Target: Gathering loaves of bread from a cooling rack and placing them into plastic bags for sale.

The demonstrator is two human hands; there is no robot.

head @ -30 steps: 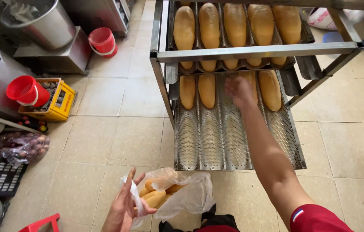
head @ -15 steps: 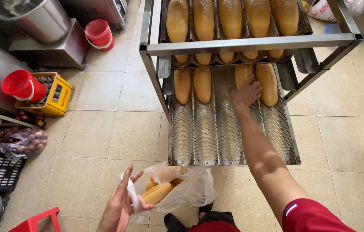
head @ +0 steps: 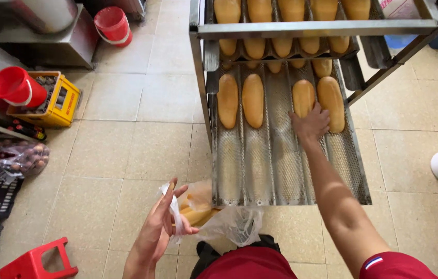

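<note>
My right hand [head: 310, 122] reaches onto a perforated metal baking tray [head: 260, 170] on a metal rack [head: 312, 28] and grips the near end of a golden bread loaf [head: 302, 96]. Another loaf [head: 331, 102] lies just to its right, and two loaves [head: 240, 99] lie at the tray's left. My left hand [head: 160, 226] holds the mouth of a clear plastic bag [head: 219, 219] low in front of me; several loaves [head: 198, 212] are inside it. The shelf above carries a row of loaves [head: 281, 15].
A yellow crate [head: 53, 101] with a red bucket [head: 16, 87] sits at left, another red bucket [head: 112, 25] at the back, a red stool [head: 40, 263] at bottom left. A bag of produce [head: 14, 157] lies on the left. Tiled floor surrounds the rack.
My right hand has slid back along the tray toward me and now closes on the end of a loaf. The view has tilted down slightly; my left hand keeps the bag.
</note>
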